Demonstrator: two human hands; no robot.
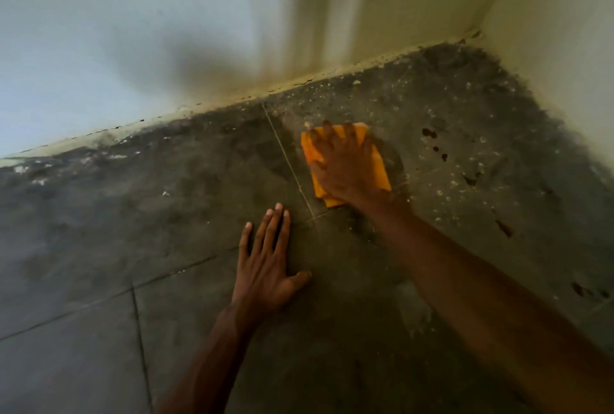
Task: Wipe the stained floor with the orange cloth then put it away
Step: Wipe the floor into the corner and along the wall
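Note:
An orange cloth [381, 170], folded flat, lies on the grey tiled floor [133, 231] near the back wall. My right hand [342, 164] presses down on it with fingers spread, covering most of its middle. My left hand [267, 264] rests flat on a tile closer to me, fingers apart and empty. Dark reddish-brown stains [432, 141] dot the floor to the right of the cloth, and more stains [505, 227] sit further right and nearer.
A pale wall [133, 31] runs along the back, and a second wall [558, 48] meets it at the far right corner. Grime and white specks line the skirting edge [299, 83]. Grout lines cross the tiles.

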